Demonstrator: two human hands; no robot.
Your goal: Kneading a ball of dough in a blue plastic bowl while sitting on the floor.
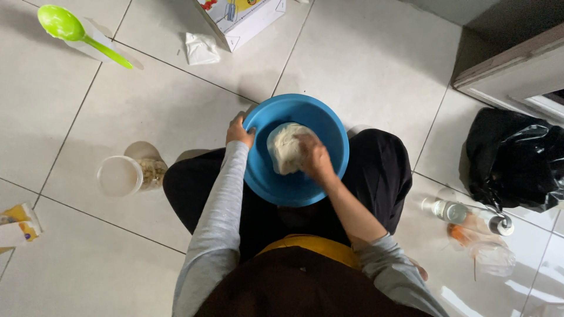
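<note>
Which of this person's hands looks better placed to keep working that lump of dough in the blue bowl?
Probably the right hand: it already rests on the dough inside the blue bowl. The left hand grips the bowl's rim at the far left edge, apparently steadying it, and is apart from the dough.

1. I count one blue bowl (296,194), resting on the lap.
2. In it I see one lump of pale dough (285,148).
3. Two hands are in view: the left hand (239,132) and the right hand (313,157).
4. One green spoon (73,30) lies on the floor.
5. One clear plastic jar (126,175) lies on its side.
6. One black plastic bag (514,158).
7. One clear bottle (467,214), lying down.
8. One cardboard box (241,17) at the top edge.
9. One small white bag (201,48) beside the box.
10. One yellow carton (17,223) at the left edge.
11. One crumpled clear wrapper (490,255) near the bottle.
</note>
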